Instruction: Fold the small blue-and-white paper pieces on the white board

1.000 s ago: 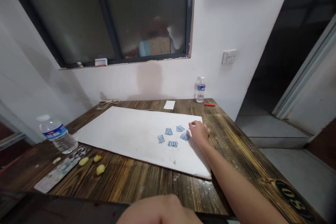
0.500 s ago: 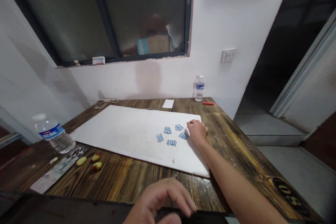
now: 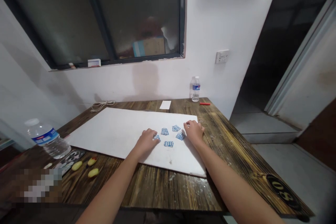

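We read what looks like 08 on the round black sticker at the wooden table's corner; the blue labels on the water bottle and the farther bottle are too small to read.

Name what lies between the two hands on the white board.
In the head view, five small blue-printed paper pieces lie on the white board between the left hand and the right hand. One sits at the left fingertips.

From the head, looking forward and down (fairly close) over a wooden table.
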Available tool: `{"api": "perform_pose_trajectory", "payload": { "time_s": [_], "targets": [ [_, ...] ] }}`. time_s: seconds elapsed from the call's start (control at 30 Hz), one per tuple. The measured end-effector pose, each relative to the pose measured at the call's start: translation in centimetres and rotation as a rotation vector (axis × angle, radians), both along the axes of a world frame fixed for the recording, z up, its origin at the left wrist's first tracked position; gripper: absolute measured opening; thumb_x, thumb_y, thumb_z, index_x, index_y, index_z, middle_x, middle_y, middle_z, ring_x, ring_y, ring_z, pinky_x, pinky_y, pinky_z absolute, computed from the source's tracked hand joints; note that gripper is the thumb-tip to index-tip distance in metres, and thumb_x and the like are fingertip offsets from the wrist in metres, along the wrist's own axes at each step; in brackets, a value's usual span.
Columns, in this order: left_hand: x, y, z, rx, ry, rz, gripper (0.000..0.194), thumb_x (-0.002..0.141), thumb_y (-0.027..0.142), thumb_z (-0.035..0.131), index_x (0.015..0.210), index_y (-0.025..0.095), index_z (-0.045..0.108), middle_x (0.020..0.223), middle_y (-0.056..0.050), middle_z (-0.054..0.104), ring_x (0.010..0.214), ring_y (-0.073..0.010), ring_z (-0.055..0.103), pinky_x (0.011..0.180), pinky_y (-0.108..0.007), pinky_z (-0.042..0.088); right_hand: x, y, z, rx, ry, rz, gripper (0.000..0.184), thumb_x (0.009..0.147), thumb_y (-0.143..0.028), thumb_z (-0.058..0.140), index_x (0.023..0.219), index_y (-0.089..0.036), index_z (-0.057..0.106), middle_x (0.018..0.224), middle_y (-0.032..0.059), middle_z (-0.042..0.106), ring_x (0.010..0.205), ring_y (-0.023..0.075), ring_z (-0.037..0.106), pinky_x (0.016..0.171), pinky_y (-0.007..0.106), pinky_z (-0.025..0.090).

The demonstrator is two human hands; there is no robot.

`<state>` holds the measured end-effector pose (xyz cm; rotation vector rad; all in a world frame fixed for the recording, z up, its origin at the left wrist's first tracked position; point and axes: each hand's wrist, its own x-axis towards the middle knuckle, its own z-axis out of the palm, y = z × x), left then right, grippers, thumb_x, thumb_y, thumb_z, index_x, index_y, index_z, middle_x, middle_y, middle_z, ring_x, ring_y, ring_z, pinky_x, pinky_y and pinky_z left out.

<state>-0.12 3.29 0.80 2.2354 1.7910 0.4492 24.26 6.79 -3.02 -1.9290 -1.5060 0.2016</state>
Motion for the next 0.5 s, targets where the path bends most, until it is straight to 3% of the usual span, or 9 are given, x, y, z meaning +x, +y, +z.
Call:
{"api": "perform_pose_trajectory", "payload": {
  "time_s": [0.1,0.27,0.5],
  "targets": [
    [0.3,1.2,-0.3,-0.043,0.032,0.022,0.031,0.069,0.032,0.068,0.096,0.017,0.064,0.108,-0.012,0.061,0.101,-0.0275,0.055,0.081,-0.032,0.041,0.0,-0.1,0.1,0.006,-0.004,0.004,0.028,0.088,-0.037,0.047,0.089,-0.021,0.07,0.105,0.0068,0.066,0.102,0.0256,0.05,0.088,0.039,0.027],
    [-0.1,2.2,-1.1,-0.123,-0.149,0.032,0.03,0.064,0.027,0.069,0.091,0.018,0.061,0.091,-0.006,0.065,0.082,-0.0213,0.059,0.066,-0.027,0.04,0.0,-0.1,0.2,-0.002,-0.011,-0.002,0.028,0.088,-0.037,0.047,0.089,-0.022,0.07,0.106,0.0067,0.066,0.103,0.0257,0.05,0.088,0.04,0.026],
    [-1.5,2.9,-2.5,-0.117,-0.222,0.016,0.027,0.06,0.038,0.071,0.076,0.018,0.061,0.07,0.001,0.06,0.064,-0.0159,0.053,0.055,-0.024,0.033,-0.1,-0.3,0.4,-0.025,-0.04,0.009,0.029,0.089,-0.037,0.046,0.089,-0.022,0.07,0.107,0.0083,0.065,0.103,0.0258,0.049,0.088,0.04,0.026]
  ]
}}
